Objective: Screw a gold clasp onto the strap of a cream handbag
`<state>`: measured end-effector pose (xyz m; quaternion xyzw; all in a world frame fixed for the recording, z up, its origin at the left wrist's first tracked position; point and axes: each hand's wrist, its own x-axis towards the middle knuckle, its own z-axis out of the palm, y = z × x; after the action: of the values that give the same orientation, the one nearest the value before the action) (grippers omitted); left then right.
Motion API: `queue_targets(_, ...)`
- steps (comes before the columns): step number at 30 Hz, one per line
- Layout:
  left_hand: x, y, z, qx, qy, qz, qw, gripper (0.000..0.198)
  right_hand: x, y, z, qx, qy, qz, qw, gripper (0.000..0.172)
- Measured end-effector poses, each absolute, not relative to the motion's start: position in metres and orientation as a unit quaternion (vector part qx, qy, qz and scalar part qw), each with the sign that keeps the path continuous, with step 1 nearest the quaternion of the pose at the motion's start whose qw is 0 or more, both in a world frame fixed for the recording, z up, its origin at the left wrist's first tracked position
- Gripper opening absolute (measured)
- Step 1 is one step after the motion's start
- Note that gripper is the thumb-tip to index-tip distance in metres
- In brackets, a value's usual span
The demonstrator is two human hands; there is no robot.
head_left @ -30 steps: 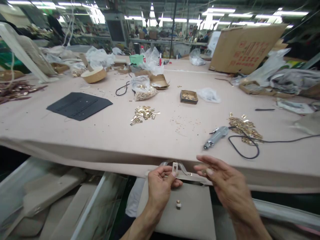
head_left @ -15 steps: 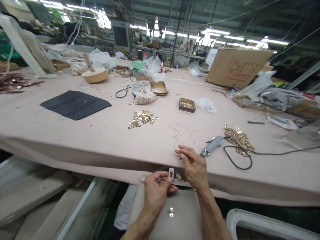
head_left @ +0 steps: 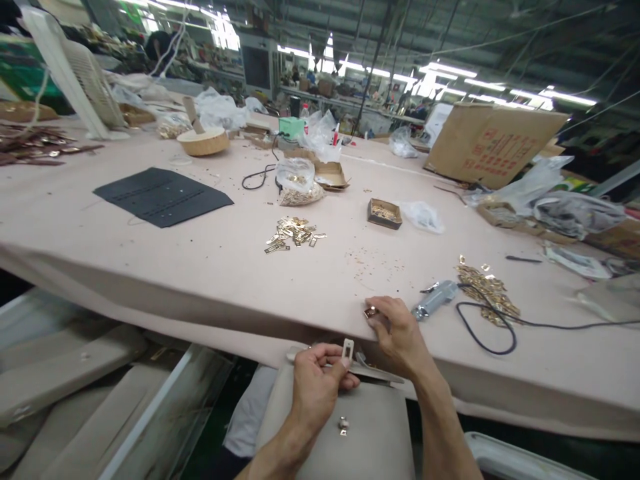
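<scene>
A beige bag [head_left: 373, 427] lies in front of me at the table edge, with a small metal clasp [head_left: 343, 425] on its panel. My left hand [head_left: 317, 377] is closed on a pale tab [head_left: 348, 351] with a rectangular slot, which stands upright above the thumb. Up and to the right, my right hand [head_left: 397, 330] pinches a small shiny metal plate [head_left: 371, 312] between thumb and fingers, just over the table edge. Beside that hand lies a grey electric screwdriver [head_left: 436, 299]. Piles of gold metal plates rest farther off, one in the middle [head_left: 296, 232] and one at right [head_left: 487, 290].
A small box of tiny parts [head_left: 385, 213], a bag of hardware [head_left: 300, 187] and a black sheet [head_left: 163, 197] lie on the table [head_left: 225, 280]. The screwdriver's cord [head_left: 487, 350] loops at right. Beige pieces fill a bin [head_left: 170, 393] at lower left.
My right hand has turned and shifted slightly right and down, so the metal plate in its fingers now shows. My left hand keeps its hold on the tab. The view has shifted a little.
</scene>
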<state>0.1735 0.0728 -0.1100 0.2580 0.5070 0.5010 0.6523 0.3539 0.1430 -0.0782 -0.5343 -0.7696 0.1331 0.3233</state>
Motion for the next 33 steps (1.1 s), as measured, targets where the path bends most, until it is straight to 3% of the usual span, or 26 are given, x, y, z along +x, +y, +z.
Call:
queue_targets(6,0.173,0.073,-0.108,0.25,0.512,0.502,0.651,0.039,0.359,0.161,-0.06,-0.553,-0.773,0.241,0.196,0.029)
queue_targets(11,0.173,0.073,-0.11,0.236,0.508,0.504,0.658,0.042,0.36,0.168,-0.056,-0.563,-0.784,0.234,0.118,0.012)
queue_targets(23,0.172,0.069,-0.113,0.239,0.496,0.506,0.665,0.038,0.359,0.174,-0.043,-0.56,-0.786,0.251,0.074,0.003)
queue_targets(25,0.171,0.068,-0.112,0.238,0.493,0.507,0.666,0.039,0.36,0.168,-0.041,-0.556,-0.792,0.236,0.093,0.004)
queue_targets(28,0.169,0.067,-0.112,0.23,0.487,0.505,0.675,0.04,0.357,0.147,-0.038,-0.552,-0.767,0.259,0.201,0.009)
queue_targets(33,0.168,0.066,-0.114,0.237,0.462,0.5,0.693,0.041,0.345,0.102,-0.054,-0.527,-0.618,0.452,0.369,0.024)
